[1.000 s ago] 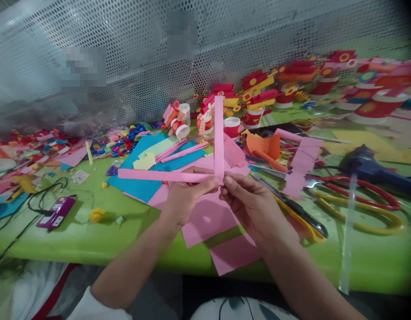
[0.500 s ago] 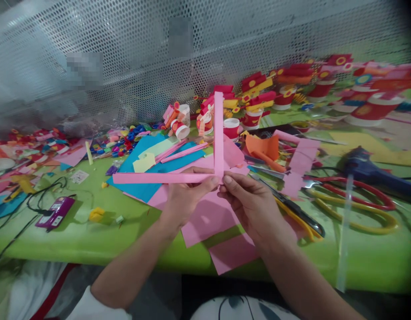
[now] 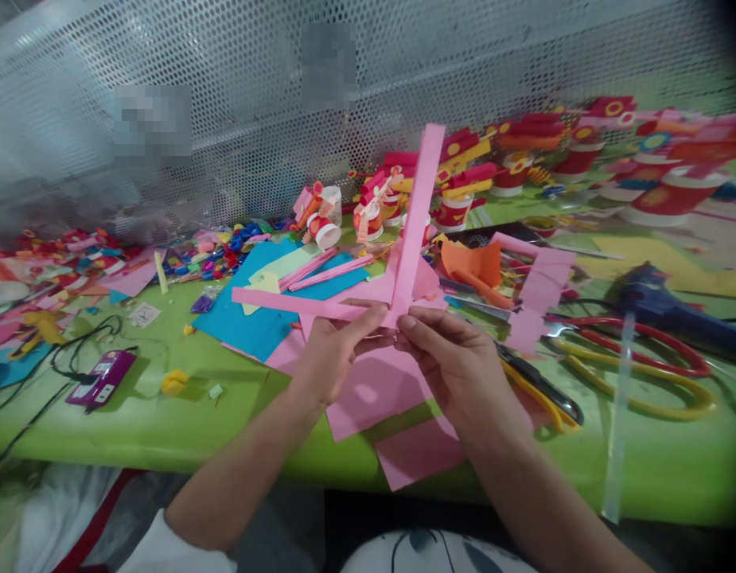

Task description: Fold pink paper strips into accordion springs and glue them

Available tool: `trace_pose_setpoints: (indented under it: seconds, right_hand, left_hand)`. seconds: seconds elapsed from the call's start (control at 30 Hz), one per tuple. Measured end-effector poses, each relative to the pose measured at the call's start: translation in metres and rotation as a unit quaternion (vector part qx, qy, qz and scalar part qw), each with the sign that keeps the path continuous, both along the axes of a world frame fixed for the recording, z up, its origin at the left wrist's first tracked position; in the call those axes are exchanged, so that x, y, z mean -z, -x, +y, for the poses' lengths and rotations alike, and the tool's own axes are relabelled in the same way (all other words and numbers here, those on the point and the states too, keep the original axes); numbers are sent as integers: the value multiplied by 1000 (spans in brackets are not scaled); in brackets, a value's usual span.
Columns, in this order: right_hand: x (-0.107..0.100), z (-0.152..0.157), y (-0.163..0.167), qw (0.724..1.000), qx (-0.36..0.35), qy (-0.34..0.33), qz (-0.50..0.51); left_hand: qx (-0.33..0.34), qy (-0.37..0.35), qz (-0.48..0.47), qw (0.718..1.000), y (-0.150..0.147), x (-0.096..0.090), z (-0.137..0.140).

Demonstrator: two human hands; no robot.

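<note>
Two long pink paper strips meet at a corner between my hands. One paper strip (image 3: 416, 215) stands up and leans to the right; the other strip (image 3: 284, 302) points left, its far end slightly raised. My left hand (image 3: 337, 346) is closed, thumb on top, pinching the strips just left of the corner. My right hand (image 3: 448, 350) pinches the same corner from the right between thumb and fingers. How the strips join there is hidden by my fingertips. Pink paper sheets (image 3: 373, 390) lie on the table below my hands.
On the green table (image 3: 182, 434) are blue paper (image 3: 242, 318), thin pink strips (image 3: 320, 274) and a purple power adapter (image 3: 102, 378). To the right lie scissors with yellow handles (image 3: 636, 390), a black cutter knife (image 3: 540, 382) and a blue glue gun (image 3: 660, 302). Decorated cups (image 3: 454, 211) stand behind.
The joined strips have turned clockwise: the upright one now tilts right, and the left one slopes upward at its far end. Both hands keep their pinch at the corner.
</note>
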State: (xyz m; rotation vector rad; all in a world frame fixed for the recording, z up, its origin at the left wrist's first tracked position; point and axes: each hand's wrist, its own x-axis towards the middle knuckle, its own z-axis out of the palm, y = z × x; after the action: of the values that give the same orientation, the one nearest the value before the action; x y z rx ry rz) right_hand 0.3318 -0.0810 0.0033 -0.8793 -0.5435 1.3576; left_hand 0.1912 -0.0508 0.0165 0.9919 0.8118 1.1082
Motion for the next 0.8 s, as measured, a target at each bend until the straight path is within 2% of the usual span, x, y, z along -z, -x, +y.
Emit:
trace_pose_setpoints:
  seconds: [0.1,0.6,0.8]
  right_hand:
    - [0,0,-1,1000,-2,7,8]
    - [5,3,0,1000,-7,-15,5]
    - [3,2,-1,1000,-16,-11,5]
  left_hand:
    - [-15,28,1,999,1,-1,2]
    - [0,-67,63,996,1,-1,-3]
    - [-11,-70,71,995,0,-2,-3]
